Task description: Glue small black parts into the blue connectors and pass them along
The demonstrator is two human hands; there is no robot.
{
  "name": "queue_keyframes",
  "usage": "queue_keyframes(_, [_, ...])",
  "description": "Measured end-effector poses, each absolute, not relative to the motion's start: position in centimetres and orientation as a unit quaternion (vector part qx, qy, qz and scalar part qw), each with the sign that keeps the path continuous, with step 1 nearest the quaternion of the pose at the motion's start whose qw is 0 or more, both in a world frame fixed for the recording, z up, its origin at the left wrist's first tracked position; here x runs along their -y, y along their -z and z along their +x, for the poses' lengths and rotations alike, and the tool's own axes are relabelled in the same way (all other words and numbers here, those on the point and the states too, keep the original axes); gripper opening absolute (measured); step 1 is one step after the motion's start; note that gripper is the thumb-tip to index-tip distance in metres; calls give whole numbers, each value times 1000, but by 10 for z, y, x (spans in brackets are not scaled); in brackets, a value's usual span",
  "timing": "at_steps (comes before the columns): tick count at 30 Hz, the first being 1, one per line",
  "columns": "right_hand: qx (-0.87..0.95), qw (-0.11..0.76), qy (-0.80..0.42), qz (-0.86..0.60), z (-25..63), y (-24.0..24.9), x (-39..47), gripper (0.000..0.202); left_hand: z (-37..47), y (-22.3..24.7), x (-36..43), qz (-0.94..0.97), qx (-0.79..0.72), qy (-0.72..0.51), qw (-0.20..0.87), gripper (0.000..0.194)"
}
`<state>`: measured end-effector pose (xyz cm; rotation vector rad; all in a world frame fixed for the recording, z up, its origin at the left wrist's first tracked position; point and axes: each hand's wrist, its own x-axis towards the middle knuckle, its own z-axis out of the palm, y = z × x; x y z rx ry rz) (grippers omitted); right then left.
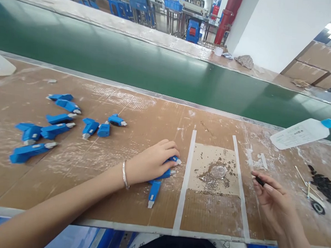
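Observation:
My left hand [152, 162], with a silver bangle at the wrist, is curled over a small group of blue plastic parts with pale grey tips. Its fingers close around one blue plastic part [174, 159]; two more lie beneath and beside the palm, the nearest loose blue part [154, 192] pointing toward the front edge. Between thumb and fingers, my right hand [275, 200] pinches a small black piece [259, 181] just above the cardboard. Between the hands, a brown patch [198, 156] flanked by white tape strips carries a wet, clear puddle [218, 172].
More blue parts [60, 128] lie scattered at left. To the right are a pile of black pieces [326, 186], cotton swabs [301, 175], a small round black-rimmed item [317, 207] and a white bottle with blue nozzle [301, 134]. A green conveyor belt [146, 63] runs behind the table.

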<state>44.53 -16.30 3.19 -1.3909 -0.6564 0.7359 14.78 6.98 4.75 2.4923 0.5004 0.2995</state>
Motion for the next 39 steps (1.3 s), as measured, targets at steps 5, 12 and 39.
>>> queue_keyframes(5, [286, 656, -349, -605, 424, -26, 150, 21, 145, -68, -56, 809, -278, -235, 462, 21])
queue_keyframes(12, [392, 578, -292, -654, 409, -37, 144, 24, 150, -64, -10, 478, -177, -73, 857, 34])
queue_keyframes(39, [735, 220, 4, -641, 403, -55, 111, 31, 156, -32, 12, 458, -218, 6, 862, 39])
